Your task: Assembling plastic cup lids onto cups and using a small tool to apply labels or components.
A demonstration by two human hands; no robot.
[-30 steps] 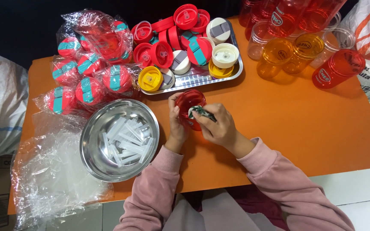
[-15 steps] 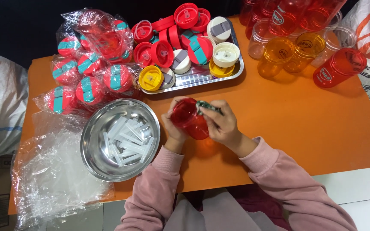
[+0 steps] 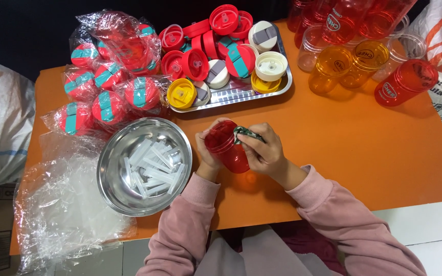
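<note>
- Orange table (image 3: 333,138) is carrying a steel tray (image 3: 282,84) of lids, a steel bowl (image 3: 109,176) of clear straws, and wrapped bottles at the left.
- Red bottle (image 3: 227,147) is sitting mid-table, tilted, between both hands; it's looking light, rigid, smooth plastic, probably slippery, so best gripped around the body.
- Left hand (image 3: 205,148) is cupping the bottle's side, fingers curled around it.
- Right hand (image 3: 266,151) is pinching a green cloth (image 3: 246,134) at the mouth, fingers pressed together.

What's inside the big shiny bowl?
The bowl holds a loose heap of clear plastic straws, lying crisscross. Whatever lies under the heap is covered, so that cannot be seen.
</note>
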